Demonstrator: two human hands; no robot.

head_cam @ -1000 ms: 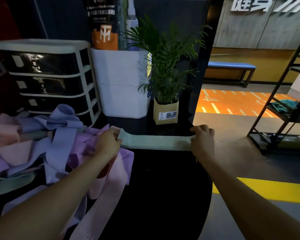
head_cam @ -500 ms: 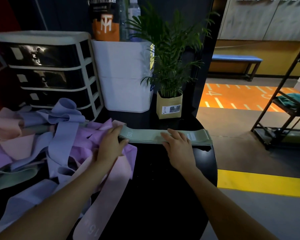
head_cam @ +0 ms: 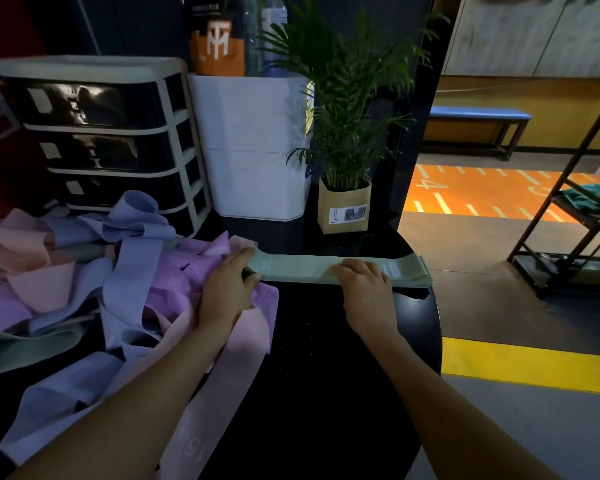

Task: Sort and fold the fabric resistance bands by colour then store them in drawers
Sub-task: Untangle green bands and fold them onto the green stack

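Here the green band lies flat across the far part of the black table, its right end at the table's right edge, apparently stacked on other green bands. The left hand pinches its left end, thumb below and fingers on top, probably to anchor it. The right hand rests mid-band with fingers loosely curved and close together, pressing down, likely to flatten it for folding. The unsorted pile sits at left. The drawer unit, far left, stands closed.
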